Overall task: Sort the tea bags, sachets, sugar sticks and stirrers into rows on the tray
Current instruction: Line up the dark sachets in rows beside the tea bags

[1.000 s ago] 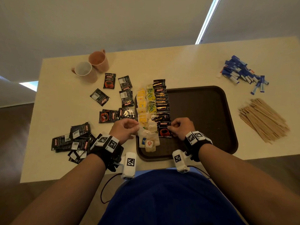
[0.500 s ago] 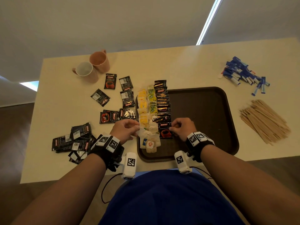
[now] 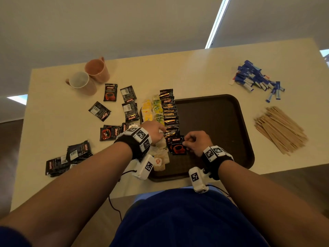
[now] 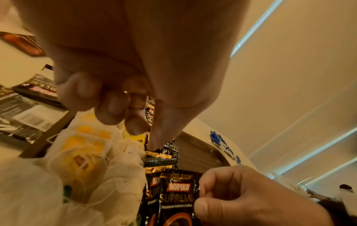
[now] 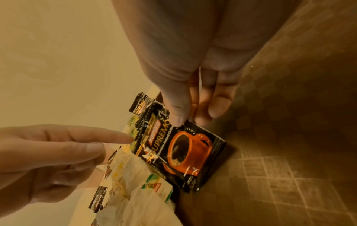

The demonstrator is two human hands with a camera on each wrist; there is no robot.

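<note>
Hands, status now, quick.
Left hand: index finger straight, pressing on a coffee sachet in the row; holds nothing.
Right hand: pinches the Kopiko Supremo sachet.

Counting one tray (image 3: 222,107) and two mugs (image 3: 97,70). Lying singly near the mugs: at least six coffee sachets (image 3: 110,92). Overlapping too thickly for counting: tea bags (image 3: 147,111) in two columns, sugar sticks (image 3: 254,79), stirrers (image 3: 279,129), remaining sachets.

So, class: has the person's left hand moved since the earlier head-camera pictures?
Yes. The left hand has moved to the person's right, from the table beside the tray rim to over the tea bags, its index finger now touching the sachet row.
</note>
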